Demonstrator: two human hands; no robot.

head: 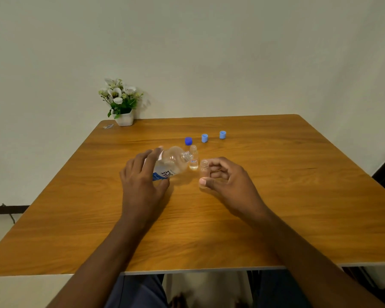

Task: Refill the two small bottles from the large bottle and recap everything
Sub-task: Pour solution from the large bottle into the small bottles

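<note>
Left hand [142, 176] is wrapped around the large bottle [171, 163], fingers over the top, thumb under the label side; firm hold. I have the bottle tipped almost flat, uncapped mouth pointing right, right beside the neck of the far small bottle [193, 157]. That small bottle stands upright on the table [276, 218], open, with some clear liquid in the bottom; can't tell if anything is flowing.

Right hand [225, 176] is closed on the near small bottle [203, 173], thumb at the base in front, fingers curled behind. It's upright, uncapped, looks empty but hard to say. The two small bottles sit just beside each other, near one slightly right and closer to me.

Behind them, in a loose row: dark blue cap [188, 141], then a light blue cap [204, 138], then another light blue cap [222, 134] furthest right. All off, well apart from my hands.

Far left corner: white pot of flowers [120, 101] by the wall, with a small clear scrap [108, 126] just beside it.
</note>
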